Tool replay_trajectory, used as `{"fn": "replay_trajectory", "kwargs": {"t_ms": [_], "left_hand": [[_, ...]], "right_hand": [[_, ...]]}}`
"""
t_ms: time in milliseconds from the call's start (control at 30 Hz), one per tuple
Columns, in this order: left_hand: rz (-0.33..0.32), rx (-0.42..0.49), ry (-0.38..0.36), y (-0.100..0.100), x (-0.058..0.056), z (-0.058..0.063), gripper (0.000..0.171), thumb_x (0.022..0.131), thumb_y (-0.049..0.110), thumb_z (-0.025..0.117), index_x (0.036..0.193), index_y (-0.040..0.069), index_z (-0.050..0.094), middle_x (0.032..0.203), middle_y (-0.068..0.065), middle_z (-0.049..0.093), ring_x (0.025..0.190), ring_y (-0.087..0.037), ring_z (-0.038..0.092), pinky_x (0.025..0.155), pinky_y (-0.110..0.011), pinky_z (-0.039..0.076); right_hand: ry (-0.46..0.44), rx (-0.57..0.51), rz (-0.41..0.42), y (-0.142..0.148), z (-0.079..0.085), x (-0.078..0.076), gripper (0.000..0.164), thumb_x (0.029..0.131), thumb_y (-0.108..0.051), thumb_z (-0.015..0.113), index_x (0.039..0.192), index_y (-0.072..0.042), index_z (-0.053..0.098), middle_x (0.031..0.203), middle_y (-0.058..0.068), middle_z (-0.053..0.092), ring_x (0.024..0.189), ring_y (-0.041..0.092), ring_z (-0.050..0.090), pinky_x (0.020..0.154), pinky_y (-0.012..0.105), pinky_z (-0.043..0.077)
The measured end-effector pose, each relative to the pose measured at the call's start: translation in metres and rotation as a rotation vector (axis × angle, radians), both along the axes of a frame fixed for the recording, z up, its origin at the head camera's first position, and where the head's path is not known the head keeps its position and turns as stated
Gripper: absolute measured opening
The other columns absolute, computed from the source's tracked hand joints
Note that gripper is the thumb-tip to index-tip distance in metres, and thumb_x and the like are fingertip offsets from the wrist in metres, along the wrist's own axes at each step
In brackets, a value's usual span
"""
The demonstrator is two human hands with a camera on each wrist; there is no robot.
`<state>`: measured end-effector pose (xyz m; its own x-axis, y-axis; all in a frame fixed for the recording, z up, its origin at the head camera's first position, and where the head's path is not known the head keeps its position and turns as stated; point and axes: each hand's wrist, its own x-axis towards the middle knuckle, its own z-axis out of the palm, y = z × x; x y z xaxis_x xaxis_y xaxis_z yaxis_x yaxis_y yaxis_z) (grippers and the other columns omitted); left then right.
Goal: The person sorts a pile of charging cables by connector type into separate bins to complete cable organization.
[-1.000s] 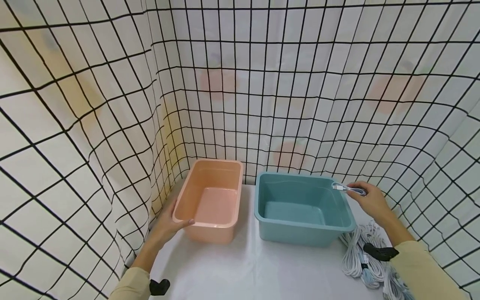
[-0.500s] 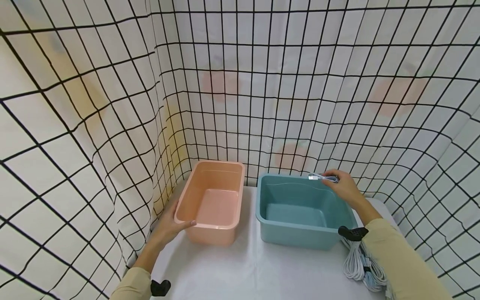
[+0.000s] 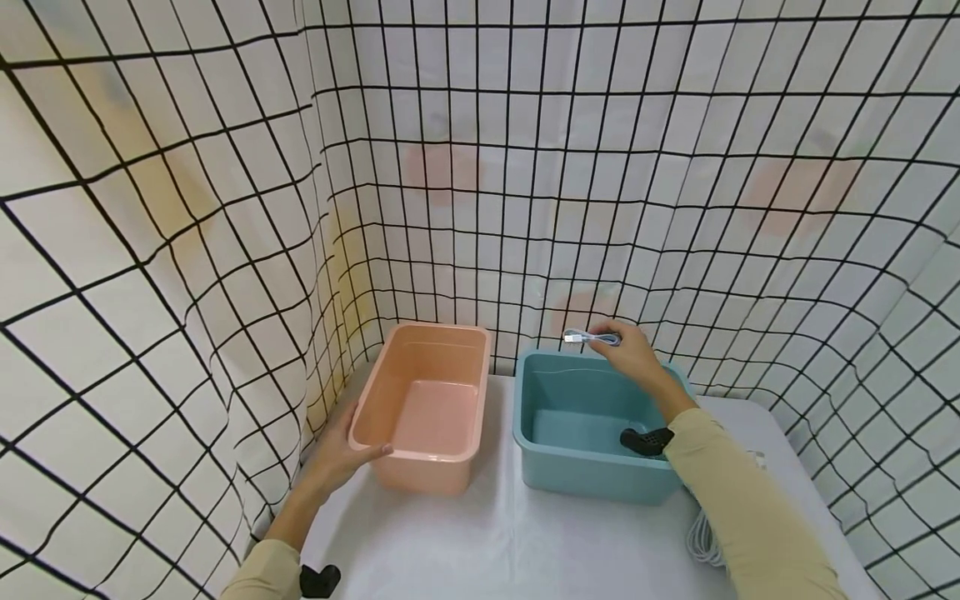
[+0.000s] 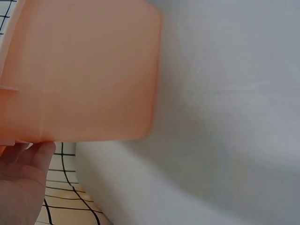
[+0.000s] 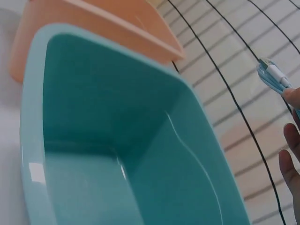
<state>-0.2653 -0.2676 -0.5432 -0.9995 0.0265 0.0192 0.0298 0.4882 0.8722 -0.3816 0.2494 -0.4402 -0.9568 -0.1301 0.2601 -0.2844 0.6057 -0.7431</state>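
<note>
My right hand [image 3: 628, 354] pinches a bundled white and pale blue USB cable [image 3: 576, 337] above the far rim of the teal plastic bin [image 3: 592, 481]. In the right wrist view the metal plug of the USB cable [image 5: 276, 74] sticks out past the fingertips. The inside of the teal bin shows no objects in that view. On the left, my left hand [image 3: 336, 460] grips the near left corner of the peach plastic bin [image 3: 423, 475], thumb over the rim. The left wrist view shows its fingers [image 4: 43, 153] against the outer wall of the peach bin.
Coiled white cables [image 3: 703, 537] lie on the white-covered table [image 3: 450, 550] to the right of the teal bin, partly hidden by my right sleeve [image 3: 738, 500]. Black grid netting [image 3: 510, 200] over white cloth surrounds the table at the back and sides.
My right hand has carried the USB cable leftward, from the teal bin's right end to above its far rim. The left hand has stayed on the peach bin.
</note>
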Motion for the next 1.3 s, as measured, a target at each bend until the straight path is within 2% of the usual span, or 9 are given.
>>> {"fn": "replay_trajectory", "kwargs": {"t_ms": [167,400,633,833,1000,1167,1300], "left_hand": [[-0.012,-0.027,0.026,0.001,-0.001,0.0,0.115,0.082,0.039,0.09,0.166,0.009,0.017,0.157,-0.026,0.04,0.136,-0.046,0.047,0.109,-0.064,0.038],[-0.018,-0.05,0.044,-0.001,-0.002,0.002,0.116,0.082,0.044,0.089,0.165,0.007,0.017,0.158,-0.026,0.038,0.138,-0.046,0.045,0.111,-0.065,0.036],[-0.025,-0.005,0.078,-0.002,-0.006,-0.001,0.114,0.078,0.038,0.093,0.165,0.012,0.023,0.153,-0.022,0.046,0.132,-0.042,0.052,0.108,-0.061,0.041],[-0.017,0.011,0.063,-0.001,-0.007,-0.002,0.115,0.077,0.038,0.093,0.165,0.015,0.024,0.152,-0.019,0.047,0.131,-0.04,0.052,0.108,-0.06,0.041],[-0.024,0.009,0.069,0.001,-0.011,-0.001,0.113,0.076,0.04,0.093,0.164,0.017,0.025,0.151,-0.018,0.049,0.13,-0.038,0.054,0.107,-0.059,0.043],[-0.007,0.002,0.053,0.001,-0.009,-0.001,0.114,0.075,0.043,0.094,0.164,0.018,0.027,0.151,-0.017,0.05,0.131,-0.038,0.054,0.107,-0.06,0.042],[0.001,0.009,0.052,-0.003,-0.006,-0.002,0.114,0.076,0.041,0.094,0.164,0.017,0.026,0.149,-0.018,0.051,0.129,-0.038,0.055,0.106,-0.06,0.043]], "right_hand": [[0.013,-0.016,0.024,-0.033,0.002,-0.009,0.023,0.1,-0.015,0.071,0.119,-0.002,0.069,0.118,0.019,0.067,0.091,0.028,0.061,0.073,0.036,0.05],[-0.013,-0.064,0.058,-0.074,-0.005,-0.023,0.023,0.099,-0.013,0.071,0.119,-0.001,0.07,0.118,0.018,0.067,0.097,0.029,0.062,0.078,0.037,0.05],[-0.049,-0.093,0.098,-0.112,-0.002,-0.034,0.02,0.101,-0.013,0.069,0.117,-0.003,0.07,0.117,0.015,0.067,0.095,0.028,0.06,0.077,0.038,0.05],[-0.049,-0.095,0.095,-0.14,0.0,-0.043,0.019,0.1,-0.014,0.069,0.116,-0.005,0.07,0.113,0.014,0.067,0.092,0.027,0.059,0.075,0.038,0.05],[-0.068,-0.132,0.11,-0.162,-0.002,-0.048,0.02,0.101,-0.014,0.068,0.118,-0.005,0.069,0.115,0.014,0.068,0.096,0.028,0.062,0.077,0.039,0.051],[-0.093,-0.133,0.122,-0.189,-0.002,-0.051,0.02,0.1,-0.015,0.068,0.118,-0.007,0.069,0.118,0.011,0.068,0.101,0.027,0.063,0.083,0.039,0.053],[-0.086,-0.117,0.117,-0.208,0.001,-0.054,0.027,0.101,-0.019,0.069,0.126,-0.01,0.069,0.134,0.012,0.062,0.12,0.031,0.058,0.098,0.047,0.05]]}}
